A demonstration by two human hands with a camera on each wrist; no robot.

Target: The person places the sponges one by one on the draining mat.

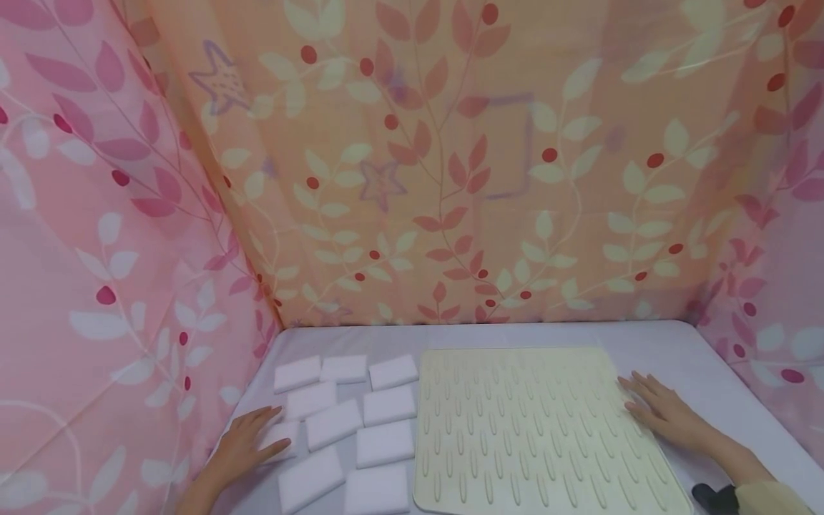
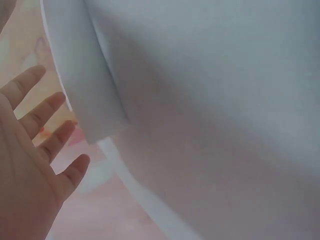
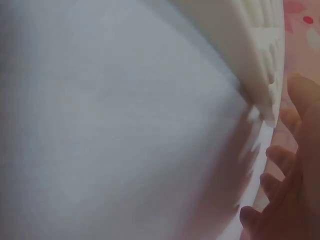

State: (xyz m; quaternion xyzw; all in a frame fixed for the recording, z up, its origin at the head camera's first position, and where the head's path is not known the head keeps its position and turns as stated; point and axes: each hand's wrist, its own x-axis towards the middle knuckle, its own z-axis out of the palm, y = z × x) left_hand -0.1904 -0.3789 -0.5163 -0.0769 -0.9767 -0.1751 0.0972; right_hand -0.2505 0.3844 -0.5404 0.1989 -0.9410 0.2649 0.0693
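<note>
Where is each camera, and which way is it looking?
Head: up on the person's head, looking forward and down at the table, mat, white blocks, both hands.
Left wrist: on the left wrist, low over the table; shows the left hand open beside a block.
Right wrist: on the right wrist, low; shows the right hand at the mat's edge.
Shared: head and right wrist both show the mat.

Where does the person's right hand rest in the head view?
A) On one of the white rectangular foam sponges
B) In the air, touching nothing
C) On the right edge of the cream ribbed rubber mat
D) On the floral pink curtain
C: the right hand lies flat with straight fingers on the right edge of the cream ribbed rubber mat, away from the white rectangular foam sponges.
</note>
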